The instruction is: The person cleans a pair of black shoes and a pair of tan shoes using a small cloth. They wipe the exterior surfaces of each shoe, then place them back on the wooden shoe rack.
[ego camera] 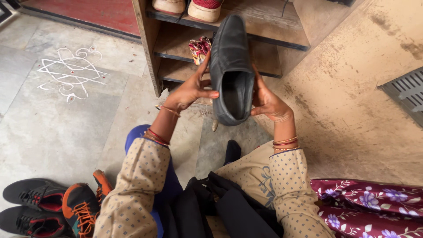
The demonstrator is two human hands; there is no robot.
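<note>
A black slip-on shoe [230, 66] is held up between both hands, toe pointing away toward a wooden shoe rack [152, 48], its opening facing me. My left hand [190, 91] grips its left side with the thumb at the rim. My right hand [266, 101] holds its right side near the heel. Both wrists wear bangles, and both sleeves are beige with small dots.
The rack holds a white shoe [168, 5], a red-and-white shoe [205, 9] and a patterned sandal [199, 47]. Black-and-red sneakers [33, 194] and an orange-laced shoe [81, 207] lie at the lower left. A chalk floor drawing [72, 72] is left; a metal grate [407, 90] right.
</note>
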